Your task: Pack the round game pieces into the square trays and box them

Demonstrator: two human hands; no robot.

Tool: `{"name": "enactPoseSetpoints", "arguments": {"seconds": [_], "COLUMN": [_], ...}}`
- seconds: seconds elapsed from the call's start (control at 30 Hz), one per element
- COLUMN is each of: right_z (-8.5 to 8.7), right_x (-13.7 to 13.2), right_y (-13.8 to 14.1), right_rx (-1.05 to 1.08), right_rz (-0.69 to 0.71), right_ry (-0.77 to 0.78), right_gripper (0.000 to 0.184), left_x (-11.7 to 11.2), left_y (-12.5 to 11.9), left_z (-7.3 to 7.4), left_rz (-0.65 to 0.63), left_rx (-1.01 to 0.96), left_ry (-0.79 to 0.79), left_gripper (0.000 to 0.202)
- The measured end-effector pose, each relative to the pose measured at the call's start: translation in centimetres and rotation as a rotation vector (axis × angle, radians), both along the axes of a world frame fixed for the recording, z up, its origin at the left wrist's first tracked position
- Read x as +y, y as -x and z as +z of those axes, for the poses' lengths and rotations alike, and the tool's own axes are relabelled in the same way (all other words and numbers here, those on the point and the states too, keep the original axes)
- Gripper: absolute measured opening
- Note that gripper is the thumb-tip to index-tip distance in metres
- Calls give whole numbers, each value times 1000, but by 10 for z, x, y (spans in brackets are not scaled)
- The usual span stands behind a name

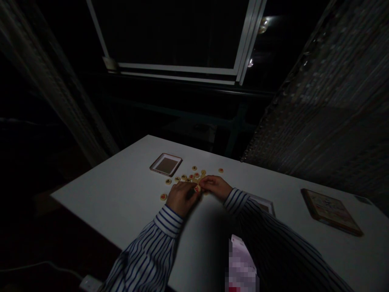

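A round Chinese chess piece point(197, 189) with a red character is held up between both hands, its face turned toward me. My left hand point(181, 197) is closed, its thumb and index finger at the piece's left side. From the right, my right hand point(216, 185) pinches the same piece with its fingertips. Several more pieces with red or dark characters lie loosely around and behind the hands, partly hidden by them. One red-marked piece point(163, 197) rests left of my left hand, and another point(221, 170) lies apart at the back right.
An open shallow box tray point(153, 169) sits at the back left of the white table point(127, 194). A second tray point(270, 206) is partly covered by my right sleeve. A flat box with a picture point(331, 211) lies at the right. A pixelated patch shows near the front edge.
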State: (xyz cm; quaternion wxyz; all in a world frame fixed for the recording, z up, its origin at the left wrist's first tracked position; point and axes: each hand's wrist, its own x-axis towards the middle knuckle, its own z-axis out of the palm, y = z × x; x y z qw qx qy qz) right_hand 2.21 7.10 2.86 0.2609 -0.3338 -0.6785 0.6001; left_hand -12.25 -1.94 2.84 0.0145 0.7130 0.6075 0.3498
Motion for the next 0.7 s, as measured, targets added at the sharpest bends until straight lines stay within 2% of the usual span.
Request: {"name": "enactPoseSetpoints", "arguments": {"seconds": [0.2,0.33,0.7], "right_z": [7,4,-12], "right_x": [8,12,13], "right_y": [-18,-28,-35], "right_rx": [-16,-96,-241], "right_rz": [-138,-207,-231], "right_ry": [-82,-137,-237], "right_gripper": [19,14,18], "left_x": [-11,-17,-19], "left_y": [-3,-8,-20], "left_z": [-3,-8,-24], "left_rz": [-4,-38,-17], "left_rx": [90,167,333], "left_ry": [83,134,168], "left_gripper": [25,24,24]}}
